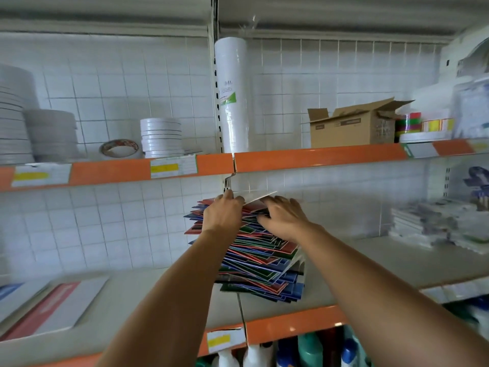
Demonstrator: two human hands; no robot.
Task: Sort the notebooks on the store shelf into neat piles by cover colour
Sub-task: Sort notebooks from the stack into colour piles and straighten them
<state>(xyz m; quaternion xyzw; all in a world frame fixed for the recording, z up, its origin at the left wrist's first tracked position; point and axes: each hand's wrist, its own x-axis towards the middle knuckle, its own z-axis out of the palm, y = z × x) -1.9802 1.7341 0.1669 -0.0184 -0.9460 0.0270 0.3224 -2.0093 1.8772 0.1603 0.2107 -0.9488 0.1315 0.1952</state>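
A tall, untidy stack of notebooks [260,263] with red, blue and green covers stands in the middle of the lower shelf [148,300]. Both my hands are at its top. My left hand [223,211] grips the top notebooks at their left rear corner, fingers curled over the edge. Beside it my right hand [284,215] lies with spread fingers on the topmost covers. A thin pale sheet or cover [260,196] sticks out tilted between the two hands. The top covers are mostly hidden by my hands.
Flat grey and red packs [50,305] lie on the shelf at left; white stacked books [434,223] at right. The upper shelf holds tape rolls [161,137], a tall white roll [232,94] and an open cardboard box [352,125]. Bottles [309,352] stand below.
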